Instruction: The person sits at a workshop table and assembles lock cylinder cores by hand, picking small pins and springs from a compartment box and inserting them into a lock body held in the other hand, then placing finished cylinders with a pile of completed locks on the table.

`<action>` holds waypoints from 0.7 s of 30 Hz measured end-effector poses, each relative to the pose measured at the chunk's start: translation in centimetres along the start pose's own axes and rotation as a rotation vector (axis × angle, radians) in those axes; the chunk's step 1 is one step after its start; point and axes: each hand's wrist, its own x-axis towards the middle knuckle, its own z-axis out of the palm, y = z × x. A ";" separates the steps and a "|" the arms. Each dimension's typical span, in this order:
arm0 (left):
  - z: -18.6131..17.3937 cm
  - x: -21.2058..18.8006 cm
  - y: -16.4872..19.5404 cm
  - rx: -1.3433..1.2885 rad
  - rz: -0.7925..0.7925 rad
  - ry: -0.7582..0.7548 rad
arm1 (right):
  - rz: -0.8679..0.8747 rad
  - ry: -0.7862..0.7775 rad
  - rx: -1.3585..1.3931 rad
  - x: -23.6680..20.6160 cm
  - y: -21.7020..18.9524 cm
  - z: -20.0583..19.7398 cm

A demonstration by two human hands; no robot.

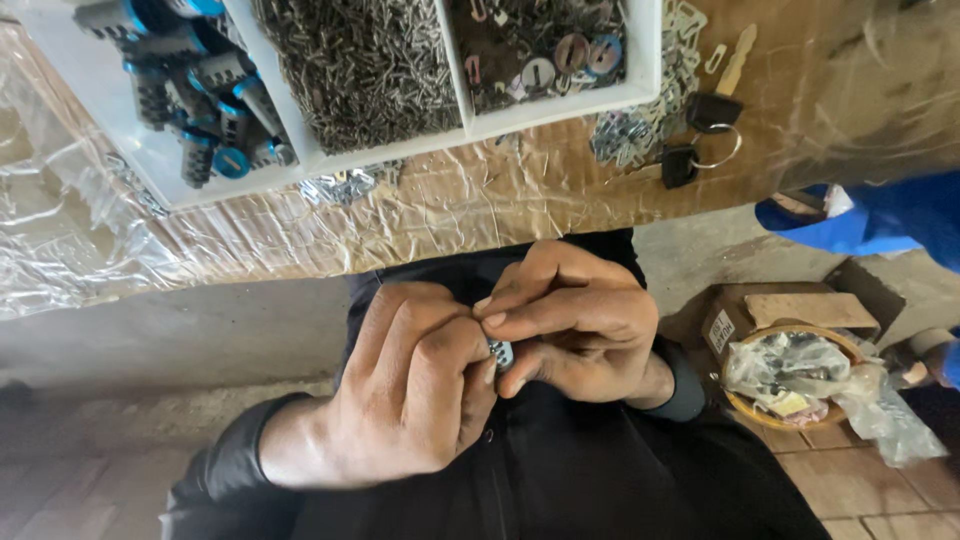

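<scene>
Left hand (415, 385) and right hand (570, 320) pinch a small lock cylinder (500, 352) below the tray (300, 150); steady fingertip pressure looks best here.

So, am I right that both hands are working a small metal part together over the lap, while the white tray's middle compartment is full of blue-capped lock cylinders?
Not quite. The head view shows the tray's middle compartment full of thin metal pins; the blue-capped lock cylinders lie in its left compartment. The left hand and right hand do hold the small metal part together over the lap.

Small grey lock cylinder (501, 352), mostly hidden, pinched between fingertips.
</scene>
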 end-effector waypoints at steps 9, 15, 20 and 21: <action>0.4 2.3 -0.5 -0.870 -0.561 -0.088 | -0.011 0.083 0.283 -1.1 0.1 -1.8; 1.9 8.8 -1.2 0.377 0.101 0.048 | -0.112 0.362 0.314 -3.7 -0.8 -2.5; 3.1 6.7 -2.1 0.275 -0.024 0.015 | -0.137 0.288 0.217 -4.4 -1.5 -3.2; 3.3 6.2 -2.3 0.377 -0.008 -0.014 | -0.119 0.346 0.238 -4.5 -1.5 -3.1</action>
